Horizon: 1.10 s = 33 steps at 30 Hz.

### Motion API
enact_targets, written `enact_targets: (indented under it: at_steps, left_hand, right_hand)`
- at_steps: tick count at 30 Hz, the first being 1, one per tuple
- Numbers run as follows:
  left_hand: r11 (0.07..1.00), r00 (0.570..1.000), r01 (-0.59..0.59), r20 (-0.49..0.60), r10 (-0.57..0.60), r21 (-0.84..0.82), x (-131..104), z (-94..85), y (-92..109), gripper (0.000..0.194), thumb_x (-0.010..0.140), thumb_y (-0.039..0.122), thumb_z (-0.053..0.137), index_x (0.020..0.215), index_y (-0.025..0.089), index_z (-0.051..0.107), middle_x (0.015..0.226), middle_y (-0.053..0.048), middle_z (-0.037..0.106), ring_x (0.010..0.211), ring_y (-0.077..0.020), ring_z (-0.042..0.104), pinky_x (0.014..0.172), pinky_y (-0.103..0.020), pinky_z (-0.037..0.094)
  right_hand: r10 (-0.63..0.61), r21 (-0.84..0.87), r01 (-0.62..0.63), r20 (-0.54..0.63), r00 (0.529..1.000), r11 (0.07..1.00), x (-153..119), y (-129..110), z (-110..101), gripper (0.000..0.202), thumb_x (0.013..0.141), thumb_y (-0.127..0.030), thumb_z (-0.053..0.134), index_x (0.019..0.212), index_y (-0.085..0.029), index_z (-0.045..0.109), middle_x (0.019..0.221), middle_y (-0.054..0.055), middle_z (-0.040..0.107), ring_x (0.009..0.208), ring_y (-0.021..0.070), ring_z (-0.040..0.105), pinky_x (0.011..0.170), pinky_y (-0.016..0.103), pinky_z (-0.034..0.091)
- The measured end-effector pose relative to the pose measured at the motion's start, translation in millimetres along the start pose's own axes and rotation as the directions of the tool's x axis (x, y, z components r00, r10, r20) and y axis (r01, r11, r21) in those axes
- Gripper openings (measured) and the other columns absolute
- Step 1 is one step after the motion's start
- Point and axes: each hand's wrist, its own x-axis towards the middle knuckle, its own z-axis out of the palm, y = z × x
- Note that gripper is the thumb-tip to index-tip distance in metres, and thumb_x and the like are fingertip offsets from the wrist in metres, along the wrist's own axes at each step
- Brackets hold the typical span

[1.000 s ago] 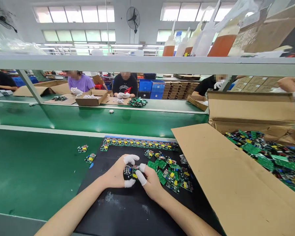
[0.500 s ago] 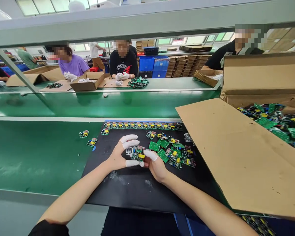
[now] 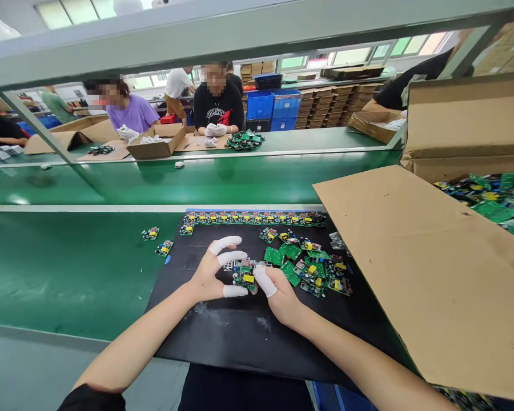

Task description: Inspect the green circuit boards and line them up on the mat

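A small circuit board point(image 3: 245, 275) with a yellow part and other components on its upper face is held above the black mat point(image 3: 223, 342). My right hand point(image 3: 280, 291) pinches its right edge, the thumb on top and white covers on the fingertips. Around its left side curves my left hand point(image 3: 212, 274), also in white finger covers; finger and thumb are at the board's upper and lower edges. To the right lies a loose pile of circuit boards point(image 3: 312, 271), some green side up. Along the mat's far edge runs a row of boards point(image 3: 257, 218), with one more board point(image 3: 187, 228) below its left end.
Two boards point(image 3: 164, 248) lie on the green belt left of the mat. A cardboard flap point(image 3: 411, 274) slants over the mat's right side, below an open carton of boards point(image 3: 497, 197). Across the line, people in white gloves point(image 3: 216, 130) work beside cardboard boxes point(image 3: 156, 145).
The camera view has shifted slightly, so the scene sits a little further right. Both hands stay at the board, and my left thumb has drawn slightly out from under it.
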Motion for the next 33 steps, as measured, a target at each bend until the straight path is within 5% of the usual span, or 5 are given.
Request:
enact_targets:
  at_steps: [6, 12, 18, 23, 33]
  left_hand:
    - [0.957, 0.974, 0.226, -0.009, -0.228, 0.179, 6, -18.4, -21, 0.041, 0.075, 0.048, 0.066, 0.107, 0.022, 0.06, 0.132, -0.011, 0.046, 0.112, -0.0253, 0.052, 0.099, -0.043, 0.044]
    - [0.272, 0.519, 0.822, -0.46, -0.72, 0.501, -3, -88.2, -76, 0.038, 0.08, 0.043, 0.058, 0.105, 0.015, 0.063, 0.124, -0.018, 0.052, 0.121, -0.0355, 0.045, 0.102, -0.053, 0.039]
    - [0.019, 0.345, 0.846, -0.52, -0.781, 0.533, -29, -111.5, -88, 0.037, 0.073, 0.036, 0.063, 0.103, 0.013, 0.064, 0.13, -0.025, 0.046, 0.131, -0.0464, 0.026, 0.1, -0.071, 0.025]
    - [0.035, 0.399, 0.822, -0.532, -0.747, 0.568, -20, -99.8, -82, 0.061, 0.077, 0.036, 0.059, 0.13, 0.011, 0.043, 0.144, -0.026, 0.029, 0.138, -0.0418, 0.014, 0.105, -0.069, 0.018]
    - [0.792, 0.927, 0.371, -0.137, -0.35, 0.485, 4, -30.4, -44, 0.042, 0.083, 0.03, 0.056, 0.124, 0.023, 0.048, 0.137, -0.011, 0.04, 0.13, -0.0285, 0.034, 0.11, -0.051, 0.031]
  right_hand:
    - [-0.057, -0.276, 0.038, -0.062, 0.996, 0.96, 9, 2, -12, 0.032, 0.087, -0.036, 0.044, 0.064, -0.019, 0.058, 0.068, 0.004, 0.061, 0.066, 0.0175, 0.054, 0.063, 0.029, 0.04]
    - [-0.11, -0.651, -0.015, -0.151, 0.982, 0.759, 23, 14, -32, 0.03, 0.087, -0.027, 0.042, 0.097, -0.02, 0.069, 0.09, 0.006, 0.071, 0.081, 0.0219, 0.064, 0.071, 0.033, 0.048]
    - [-0.113, -0.714, -0.03, -0.151, 0.982, 0.699, 24, 16, -36, 0.033, 0.087, -0.027, 0.04, 0.098, -0.02, 0.071, 0.089, 0.007, 0.071, 0.083, 0.0223, 0.062, 0.073, 0.034, 0.049]
    - [-0.187, -0.858, -0.165, -0.287, 0.94, 0.486, 30, 15, -49, 0.038, 0.085, -0.028, 0.044, 0.116, -0.016, 0.064, 0.119, 0.014, 0.059, 0.111, 0.0314, 0.048, 0.094, 0.047, 0.039]
    - [0.083, -0.924, -0.351, -0.342, 0.936, 0.153, 52, 22, -50, 0.054, 0.085, -0.045, 0.049, 0.123, -0.008, 0.056, 0.132, 0.024, 0.048, 0.128, 0.0388, 0.033, 0.099, 0.06, 0.025]
